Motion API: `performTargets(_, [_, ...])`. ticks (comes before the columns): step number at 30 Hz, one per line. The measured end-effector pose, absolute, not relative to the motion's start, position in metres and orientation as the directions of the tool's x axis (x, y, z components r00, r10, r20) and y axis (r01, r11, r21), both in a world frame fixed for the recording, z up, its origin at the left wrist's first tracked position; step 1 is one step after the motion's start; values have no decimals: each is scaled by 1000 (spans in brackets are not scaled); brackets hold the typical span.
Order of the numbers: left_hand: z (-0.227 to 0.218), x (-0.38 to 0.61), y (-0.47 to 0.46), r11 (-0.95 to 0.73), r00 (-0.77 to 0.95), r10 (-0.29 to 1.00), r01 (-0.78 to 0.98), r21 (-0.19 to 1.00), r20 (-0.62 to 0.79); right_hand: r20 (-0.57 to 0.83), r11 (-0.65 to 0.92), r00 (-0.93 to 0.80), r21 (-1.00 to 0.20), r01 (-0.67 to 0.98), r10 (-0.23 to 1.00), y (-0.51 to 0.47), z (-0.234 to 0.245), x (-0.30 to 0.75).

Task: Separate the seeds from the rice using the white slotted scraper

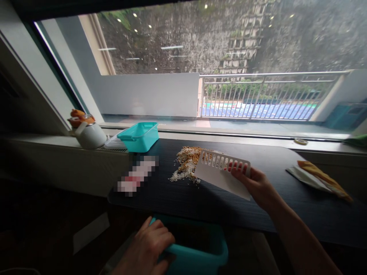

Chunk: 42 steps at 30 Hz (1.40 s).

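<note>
right hand [255,185]: I see its grip closed on the slotted white board [220,172] | left hand [149,246]: grip closed on the teal bin [200,252] rim, below the bench [258,214] edge | advice, I judge: hold board edge flat on bench, bin directly under | grain pile [187,162]: mixed white and yellow grains, mid-bench, just beside the board

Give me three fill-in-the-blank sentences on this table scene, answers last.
The right hand holds a slotted scraper coloured ____.
The left hand grips the near teal bin, held ____ the table top.
A grain pile lies beside the scraper; counting the far teal bin, bins number ____.
Missing words: white; below; two.
</note>
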<state>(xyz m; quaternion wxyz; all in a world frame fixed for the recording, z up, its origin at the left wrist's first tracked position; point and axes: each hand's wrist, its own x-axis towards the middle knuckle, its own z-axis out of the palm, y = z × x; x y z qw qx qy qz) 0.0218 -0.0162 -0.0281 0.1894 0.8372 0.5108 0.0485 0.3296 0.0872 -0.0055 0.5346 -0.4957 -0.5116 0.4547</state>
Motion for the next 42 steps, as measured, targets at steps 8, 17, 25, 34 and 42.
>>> performTargets(8, [-29,21,-16,-426,492,866,820,382,-91,66,67,79,-998,-7,995,80,-1,323])
performTargets(17, [-37,18,-16,-450,505,860,815,365,-68,61,63,56,-998,-29,997,84,-2,329])
performTargets(25, [-34,20,-14,-446,513,853,810,381,-94,30,34,59,-997,-63,998,76,2,329])
performTargets(34, [-31,21,-16,-434,506,856,815,385,-106,12,12,10,-998,-58,1000,76,-1,333])
performTargets(42, [-30,20,-15,-416,494,864,810,414,-99,48,48,6,-996,-80,999,81,1,324])
